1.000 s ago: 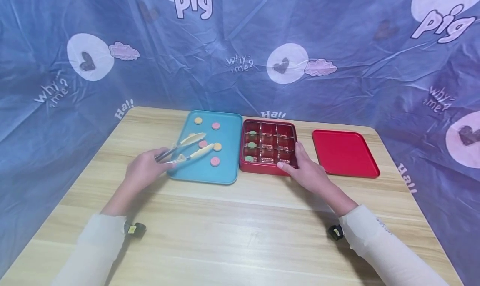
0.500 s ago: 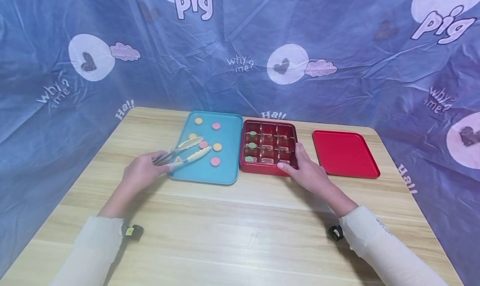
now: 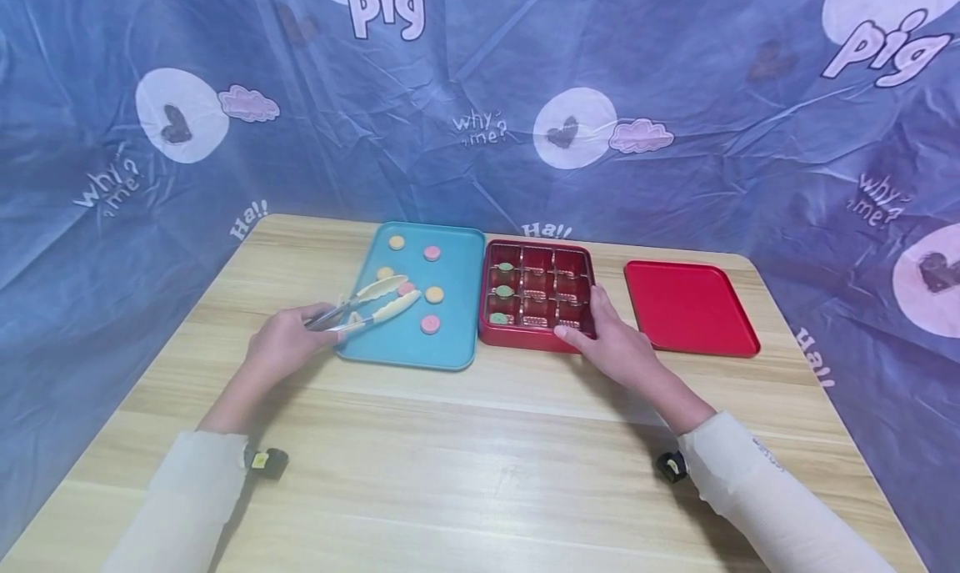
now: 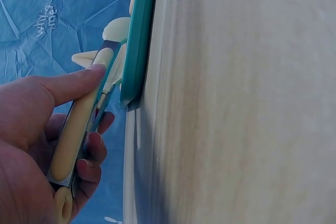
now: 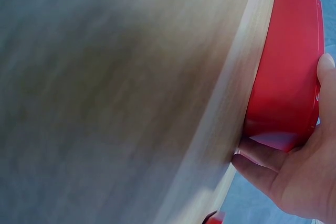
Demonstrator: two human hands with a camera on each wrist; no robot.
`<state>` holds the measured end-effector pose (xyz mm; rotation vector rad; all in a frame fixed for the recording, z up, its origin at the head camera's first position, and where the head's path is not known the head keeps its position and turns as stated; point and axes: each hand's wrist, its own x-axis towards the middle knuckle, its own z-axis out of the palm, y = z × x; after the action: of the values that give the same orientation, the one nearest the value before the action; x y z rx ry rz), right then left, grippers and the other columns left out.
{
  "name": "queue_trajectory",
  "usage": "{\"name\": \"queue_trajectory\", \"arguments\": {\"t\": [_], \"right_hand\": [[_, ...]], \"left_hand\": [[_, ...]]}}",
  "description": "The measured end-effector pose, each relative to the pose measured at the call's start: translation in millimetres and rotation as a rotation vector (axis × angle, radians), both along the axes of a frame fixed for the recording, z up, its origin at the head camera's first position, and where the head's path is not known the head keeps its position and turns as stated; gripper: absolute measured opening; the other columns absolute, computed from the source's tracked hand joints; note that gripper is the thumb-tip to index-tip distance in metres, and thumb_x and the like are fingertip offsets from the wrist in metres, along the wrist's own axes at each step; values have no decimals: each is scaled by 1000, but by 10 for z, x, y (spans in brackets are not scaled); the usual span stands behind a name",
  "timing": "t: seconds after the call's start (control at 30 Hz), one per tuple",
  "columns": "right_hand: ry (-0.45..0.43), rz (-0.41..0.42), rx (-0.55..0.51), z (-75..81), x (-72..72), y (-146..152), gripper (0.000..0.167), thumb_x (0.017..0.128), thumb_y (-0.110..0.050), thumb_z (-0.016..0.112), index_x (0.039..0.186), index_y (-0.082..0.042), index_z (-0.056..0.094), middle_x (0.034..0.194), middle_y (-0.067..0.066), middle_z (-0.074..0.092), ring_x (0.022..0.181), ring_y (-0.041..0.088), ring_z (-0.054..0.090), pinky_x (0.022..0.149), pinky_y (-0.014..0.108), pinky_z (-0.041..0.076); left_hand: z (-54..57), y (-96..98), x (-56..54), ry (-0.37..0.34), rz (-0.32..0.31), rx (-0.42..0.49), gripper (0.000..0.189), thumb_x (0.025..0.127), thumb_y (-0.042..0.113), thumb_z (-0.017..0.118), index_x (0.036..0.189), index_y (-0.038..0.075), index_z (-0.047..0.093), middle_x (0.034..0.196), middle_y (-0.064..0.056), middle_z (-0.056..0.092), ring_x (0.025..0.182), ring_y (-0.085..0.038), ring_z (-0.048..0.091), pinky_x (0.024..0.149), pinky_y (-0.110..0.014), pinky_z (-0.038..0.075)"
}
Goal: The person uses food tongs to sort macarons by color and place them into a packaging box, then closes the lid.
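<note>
Our left hand [image 3: 288, 339] grips the silver metal tongs w/ long cream tips [image 3: 393, 306], fingers curled round the handle & thumb on top. The two tips are apart. Our right hand [image 3: 618, 344] holds the deep red square box w/ a clear nine-hole liner [image 3: 517, 338] by its 4 o'clock corner.

The small round pink disc [image 3: 406, 289] lies btwn the tips, approx mid-way on the flat light-blue tray [image 3: 405, 349]. We can't tell if the tips touch it. To pinch it well, we shd point the tongs at approx 2 o'clock, get one tip on each side, go low & squeeze slow & even, b/c a hard squeeze cd prob make it pop out. A steady right hand shd help too.

Other discs crowd us. From our pink one, a small round yellow disc [image 3: 434, 294] is just beside at 3 o'clock, so a long push cd bump it. Another yellow one is at 10, close to the far tip; a third is near 12. More pink ones are at 1 & 5.

The box is at the tray's 3 o'clock; its wall looks taller, so we'd need to lift over it. Three small round green discs [image 3: 504, 291] sit in its 9 o'clock holes, one each. The flat bright red square tray [image 3: 690, 310] lies past the box, at 3 o'clock.
</note>
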<state>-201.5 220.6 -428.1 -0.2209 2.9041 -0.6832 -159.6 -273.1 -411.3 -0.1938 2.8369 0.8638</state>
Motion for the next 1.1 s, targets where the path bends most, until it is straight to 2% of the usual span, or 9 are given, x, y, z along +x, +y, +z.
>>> {"name": "queue_trajectory", "arguments": {"t": [0.6,0.83,1.1], "right_hand": [[-3,-3,0,9,3,-10,111,88,-79,47,162,-18,-10,171,8,-1,151,43,25,107,75,31],[-3,1,-4,8,5,-14,110,89,-78,48,162,-18,-11,171,8,-1,152,42,23,107,74,30],[-14,-8,2,14,8,-11,112,88,-81,45,161,-20,-12,171,7,-3,152,43,23,107,75,28]], "left_hand": [[-22,-28,-33,8,1,22,71,88,60,67,148,25,52,149,-17,53,132,-48,48,100,-71,34],[17,-36,-2,11,0,6,77,86,63,68,150,25,49,149,-18,52,132,-48,48,100,-71,34],[17,-63,22,35,-6,-15,75,86,60,69,149,24,51,148,-18,54,132,-47,49,100,-70,34]]}}
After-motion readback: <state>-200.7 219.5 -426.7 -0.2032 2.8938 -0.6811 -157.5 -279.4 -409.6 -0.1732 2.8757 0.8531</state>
